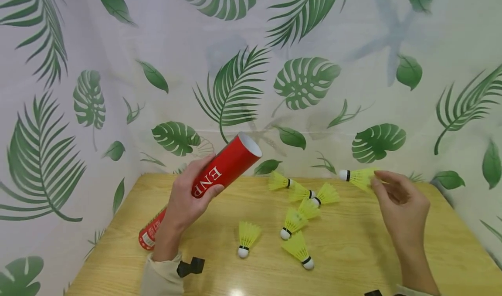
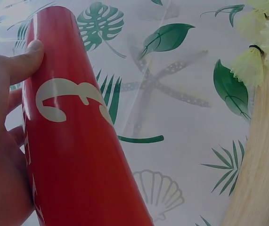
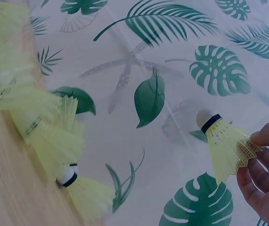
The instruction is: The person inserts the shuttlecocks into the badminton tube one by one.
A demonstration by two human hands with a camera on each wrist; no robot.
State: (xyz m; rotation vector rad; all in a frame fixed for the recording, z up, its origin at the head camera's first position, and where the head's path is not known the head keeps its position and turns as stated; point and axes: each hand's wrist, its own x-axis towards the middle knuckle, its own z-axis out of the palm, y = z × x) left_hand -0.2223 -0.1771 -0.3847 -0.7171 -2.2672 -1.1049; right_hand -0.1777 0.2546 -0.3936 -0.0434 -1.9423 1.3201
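Observation:
My left hand [image 1: 190, 195] grips a long red shuttlecock tube [image 1: 231, 163] around its middle, thumb along the near side. The tube slants, its uncovered white-lined mouth pointing up and to the right, while its barcoded lower end shows behind my left wrist. In the left wrist view, the red tube [image 2: 77, 141] fills much of the left side. My right hand [image 1: 405, 206] pinches a yellow shuttlecock [image 1: 358, 178] by the edge of its skirt, with the white cork facing left. This shuttlecock [image 3: 224, 141] hangs apart from the tube, above the far part of the table.
Several yellow shuttlecocks lie on the wooden table [image 1: 211, 243]. Some overlap in a cluster [image 1: 307, 207] at the middle; one shuttlecock [image 1: 249, 237] lies nearer the left hand and another [image 1: 298, 249] towards the front. A leaf-patterned cloth [image 1: 243, 39] hangs behind the table.

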